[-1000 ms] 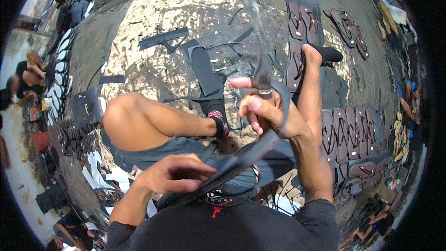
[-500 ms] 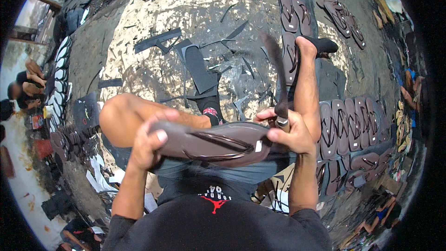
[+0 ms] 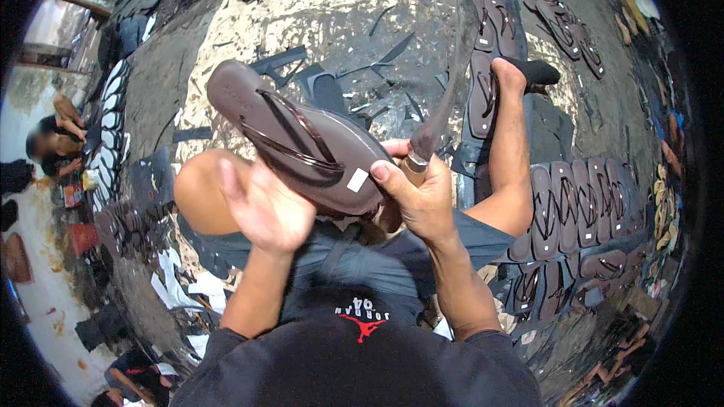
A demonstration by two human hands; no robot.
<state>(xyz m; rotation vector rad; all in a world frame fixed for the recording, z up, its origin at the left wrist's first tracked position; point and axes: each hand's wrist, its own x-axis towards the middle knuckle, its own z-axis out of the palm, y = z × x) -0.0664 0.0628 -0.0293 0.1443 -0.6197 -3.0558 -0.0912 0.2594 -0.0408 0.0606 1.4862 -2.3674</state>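
A brown flip-flop [image 3: 332, 136] with glossy straps and a small white sticker is held up in front of me, slanting up to the left. My right hand [image 3: 426, 203] pinches its sticker end between thumb and fingers. That same hand also grips a knife [image 3: 445, 109], whose long dark blade points up and away from me. Beside the sandal's lower left edge, my left hand [image 3: 271, 211] is spread with its palm up and thumb out. Whether its fingertips touch the sole's underside is hidden.
Dark offcuts [image 3: 283, 64] lie on the worn pale sheet [image 3: 234, 38] ahead. Finished-looking flip-flops [image 3: 562, 211] stand in rows at my right, with more by my outstretched foot [image 3: 509, 71]. Sandals [image 3: 105, 136] line the left side. Another person [image 3: 56, 136] sits at far left.
The flip-flop has swung from nearly level to a slant, its left end rising away from me. My left hand has let go of that end and opened. The right hand has shifted left.
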